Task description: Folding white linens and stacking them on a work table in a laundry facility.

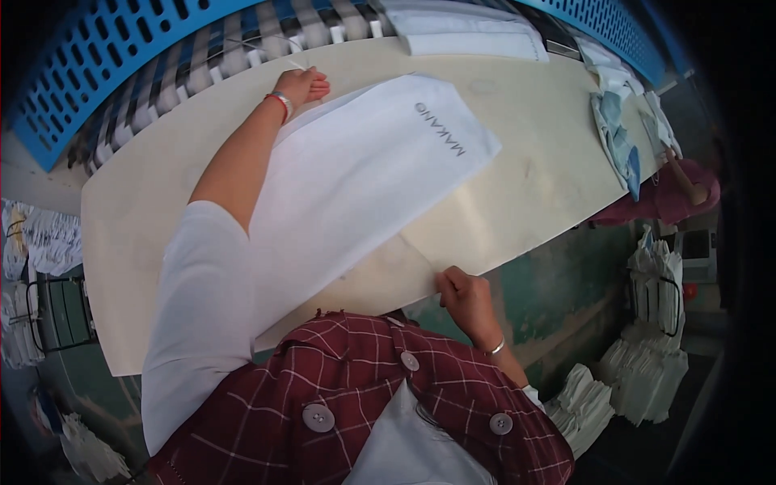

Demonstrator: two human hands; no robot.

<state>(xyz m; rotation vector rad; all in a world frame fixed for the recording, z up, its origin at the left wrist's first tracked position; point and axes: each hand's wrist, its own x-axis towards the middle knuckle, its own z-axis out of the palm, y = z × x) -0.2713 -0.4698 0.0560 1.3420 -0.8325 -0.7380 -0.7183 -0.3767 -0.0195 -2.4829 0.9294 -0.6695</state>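
A flat white cloth piece, shaped like a bag with dark lettering near its far right end, lies slantwise on the pale table. Just past its far left edge is my left hand, its fingers bent, with thin white thread ends showing by the fingertips. Whether it grips them is hard to make out. At the table's near edge my right hand is closed like a fist, apart from the white cloth. A faint thin line runs over the table toward it; what is inside the fingers is hidden.
Along the far edge stand rows of white rolls before a blue perforated panel. Folded white cloth lies at the back. Blue-grey cloth hangs at the right, near another person. Stacked white bundles stand lower right.
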